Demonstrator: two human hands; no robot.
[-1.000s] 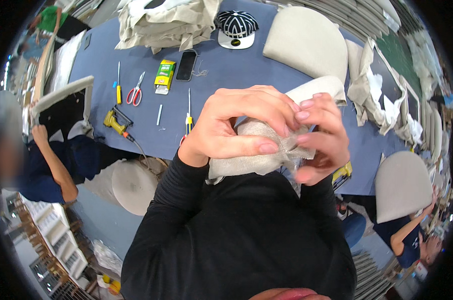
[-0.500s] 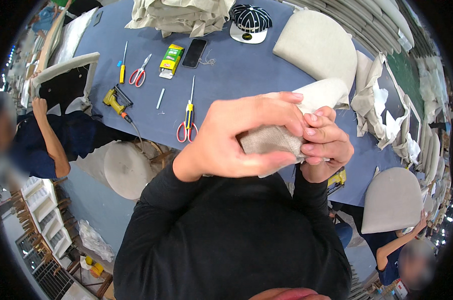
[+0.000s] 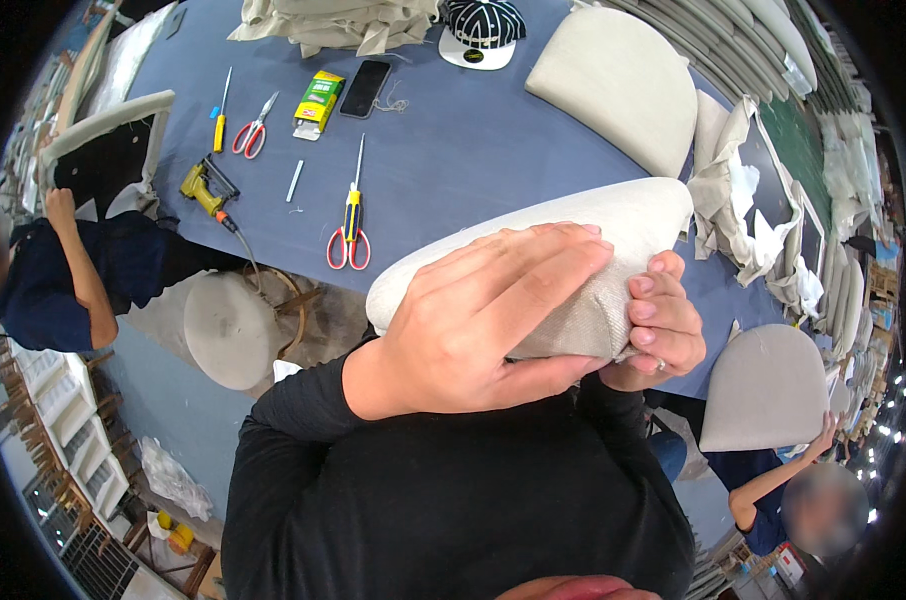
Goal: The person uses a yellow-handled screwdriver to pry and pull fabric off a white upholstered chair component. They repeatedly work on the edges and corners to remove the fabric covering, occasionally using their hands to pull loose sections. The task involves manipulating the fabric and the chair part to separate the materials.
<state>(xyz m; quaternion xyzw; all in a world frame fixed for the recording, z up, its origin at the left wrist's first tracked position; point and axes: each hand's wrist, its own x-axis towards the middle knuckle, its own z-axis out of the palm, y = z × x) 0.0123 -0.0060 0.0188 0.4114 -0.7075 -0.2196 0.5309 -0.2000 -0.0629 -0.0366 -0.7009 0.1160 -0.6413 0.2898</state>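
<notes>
Both hands hold a beige fabric-covered seat cushion (image 3: 628, 215) close to my chest, tilted up on edge. My left hand (image 3: 473, 315) lies over its near side, fingers stretched across the cloth and thumb underneath, gripping a corner. At that corner, where the fabric gathers into a fold, my right hand (image 3: 663, 325) closes with bent fingers pinching the cloth. A ring sits on one right finger. Part of the cushion's near face is hidden behind my left hand.
On the blue table lie scissors (image 3: 255, 132), a screwdriver (image 3: 219, 130), a second screwdriver (image 3: 353, 205) over red-handled scissors, a staple gun (image 3: 208, 190), a green-yellow box (image 3: 318, 103), a phone (image 3: 364, 90), a cap (image 3: 480, 30) and another cushion (image 3: 618, 85). Co-workers stand left and right.
The cushion has turned and come down, so its long pale side now shows behind my hands. My left hand has flattened over the fabric; my right hand stays at the corner.
</notes>
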